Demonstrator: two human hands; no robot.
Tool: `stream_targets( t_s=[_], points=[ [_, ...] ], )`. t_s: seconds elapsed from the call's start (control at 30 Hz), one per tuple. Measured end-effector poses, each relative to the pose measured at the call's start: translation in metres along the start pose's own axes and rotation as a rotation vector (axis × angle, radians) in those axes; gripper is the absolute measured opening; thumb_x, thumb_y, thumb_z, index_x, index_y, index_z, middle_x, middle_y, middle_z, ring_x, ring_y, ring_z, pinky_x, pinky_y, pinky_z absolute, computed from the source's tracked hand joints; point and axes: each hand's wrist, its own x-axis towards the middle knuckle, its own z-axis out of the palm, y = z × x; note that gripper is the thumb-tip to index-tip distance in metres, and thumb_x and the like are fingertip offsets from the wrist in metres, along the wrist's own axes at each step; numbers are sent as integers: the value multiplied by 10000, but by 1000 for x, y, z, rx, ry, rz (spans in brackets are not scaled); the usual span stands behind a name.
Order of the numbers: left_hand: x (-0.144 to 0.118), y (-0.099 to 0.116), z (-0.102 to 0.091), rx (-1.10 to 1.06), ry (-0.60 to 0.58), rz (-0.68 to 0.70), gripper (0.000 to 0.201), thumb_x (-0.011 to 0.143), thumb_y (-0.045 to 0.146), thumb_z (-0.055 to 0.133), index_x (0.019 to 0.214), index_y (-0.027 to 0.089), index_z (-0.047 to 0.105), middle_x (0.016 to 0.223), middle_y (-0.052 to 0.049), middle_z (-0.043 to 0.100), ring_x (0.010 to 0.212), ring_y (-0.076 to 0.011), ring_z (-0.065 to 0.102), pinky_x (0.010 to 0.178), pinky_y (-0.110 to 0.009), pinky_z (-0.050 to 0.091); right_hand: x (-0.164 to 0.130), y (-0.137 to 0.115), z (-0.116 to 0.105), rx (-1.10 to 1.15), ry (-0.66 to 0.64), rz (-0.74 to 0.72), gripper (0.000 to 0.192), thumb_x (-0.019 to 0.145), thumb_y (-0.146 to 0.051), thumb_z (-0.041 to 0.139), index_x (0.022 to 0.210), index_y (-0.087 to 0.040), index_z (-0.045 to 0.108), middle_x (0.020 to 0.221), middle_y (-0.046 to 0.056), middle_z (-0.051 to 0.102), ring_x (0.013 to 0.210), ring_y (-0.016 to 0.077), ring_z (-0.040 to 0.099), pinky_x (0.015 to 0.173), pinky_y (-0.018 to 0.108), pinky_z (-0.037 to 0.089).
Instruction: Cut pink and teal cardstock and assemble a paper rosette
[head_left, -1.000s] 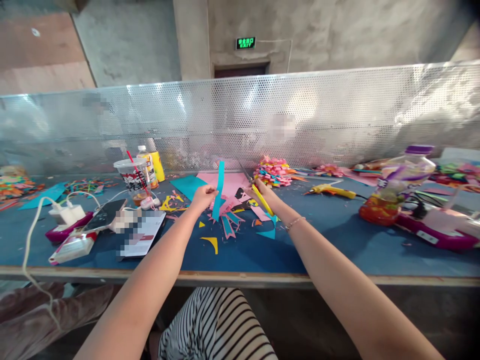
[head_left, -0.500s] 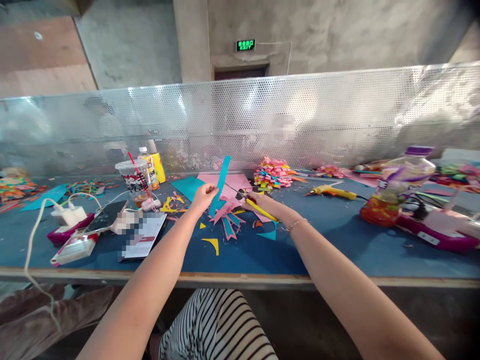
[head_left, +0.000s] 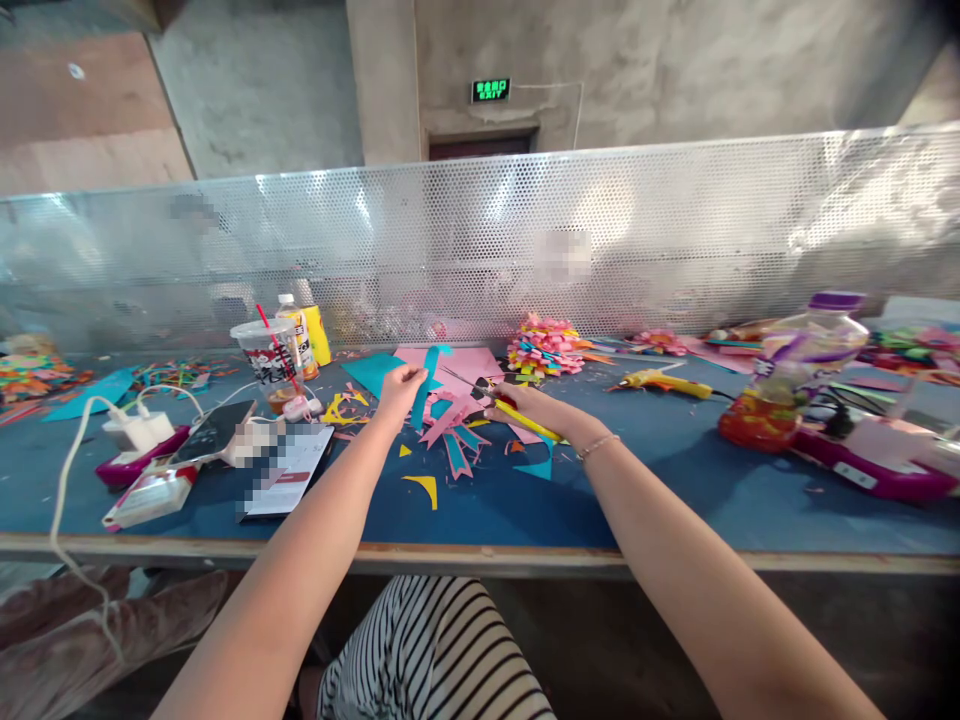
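Note:
My left hand (head_left: 403, 394) pinches a blue paper strip (head_left: 426, 390), which stands up in front of its fingertips with its top end bent over to the right. My right hand (head_left: 521, 403) is closed around scissors (head_left: 466, 381); their thin blades point left toward the strip and look slightly parted. A long yellow tool (head_left: 526, 421) lies along the underside of the right hand; whether it is held too, I cannot tell. Pink and blue cut paper strips (head_left: 459, 450) lie just below the blades. Behind the hands are a pink sheet (head_left: 484, 362) and a blue sheet (head_left: 369, 376).
A heap of paper pieces (head_left: 547, 347) stands behind my right hand. Rightward lie a yellow glue gun (head_left: 660, 382) and a large bottle (head_left: 795, 375). To the left are a lidded cup (head_left: 266, 355), a phone (head_left: 214, 432), a tablet-like device (head_left: 292, 475) and a white cable (head_left: 64, 480).
The blue strip has come down and left a little, and its upper end, straight before, is now bent over. The scissor blades have shifted slightly left, clear of the strip.

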Motion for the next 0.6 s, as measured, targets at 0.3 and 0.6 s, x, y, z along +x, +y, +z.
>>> stream_targets(
  t_s=[0.3,0.6],
  points=[
    [-2,-6,6,45,-217,41,155,683,297,589,705,146,619,649,-6,602,608,-110,521,612,-239,405,2,-2,4,23,15,-44,433,806,-562,437,950,-164,525,878,93,603,780,191,563,668,261,401],
    [-2,-14,9,86,-327,125,252,700,387,589,753,145,639,719,-20,632,669,-127,550,656,-250,414,7,4,13,14,46,-83,418,828,-555,400,876,-162,535,780,63,593,695,161,539,621,237,378]
  ],
)
